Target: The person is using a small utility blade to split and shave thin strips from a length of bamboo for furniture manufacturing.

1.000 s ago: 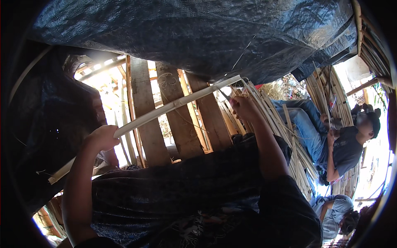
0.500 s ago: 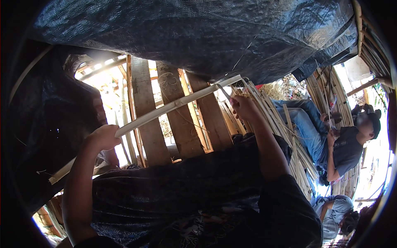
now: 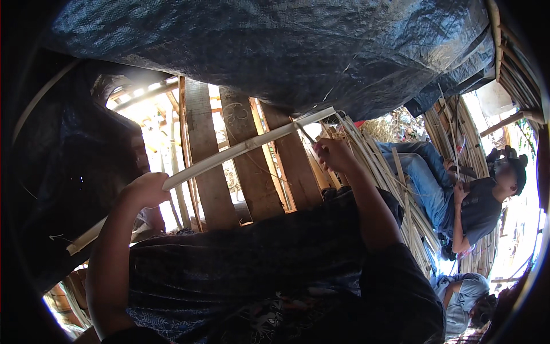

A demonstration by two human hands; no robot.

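A long pale bamboo strip (image 3: 229, 153) slants across in front of me, its far end up to the right. My left hand (image 3: 147, 191) is closed round it near the left, and the strip's near end shows beyond my forearm. My right hand (image 3: 336, 156) grips what looks like a narrow-bladed knife (image 3: 306, 135); its handle is hidden in my fingers. The blade meets the strip's underside a little short of the far end.
A dark tarp (image 3: 275, 46) hangs across the top. Upright wooden planks (image 3: 243, 155) with bright gaps stand ahead. Several bamboo strips (image 3: 366, 150) lie bundled at right. Beyond them, one person (image 3: 481, 203) in jeans handles a thin strip; another person (image 3: 467, 298) sits lower right.
The knife has slid slightly left along the strip and its blade has turned, looking darker now. My left hand keeps its hold, nearly still.
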